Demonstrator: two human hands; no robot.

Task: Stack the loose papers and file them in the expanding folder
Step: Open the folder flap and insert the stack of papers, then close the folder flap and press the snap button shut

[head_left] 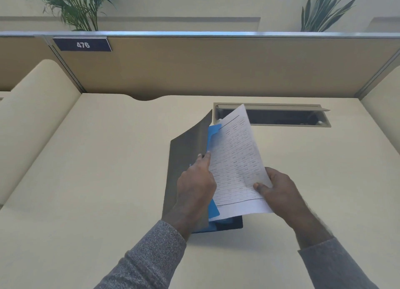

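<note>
A dark grey expanding folder lies on the cream desk, its front cover lifted. My left hand grips that cover's edge and holds it up, showing blue dividers inside. A stack of white papers printed with a table leans into the folder's opening, tilted to the right. My right hand pinches the stack's lower right edge, thumb on top. The lower part of the folder is hidden behind the papers and my left wrist.
An open cable slot with a raised lid is set in the desk just behind the papers. A tan partition with a "476" label closes the back. Curved side panels stand left and right. Plants rise behind the partition.
</note>
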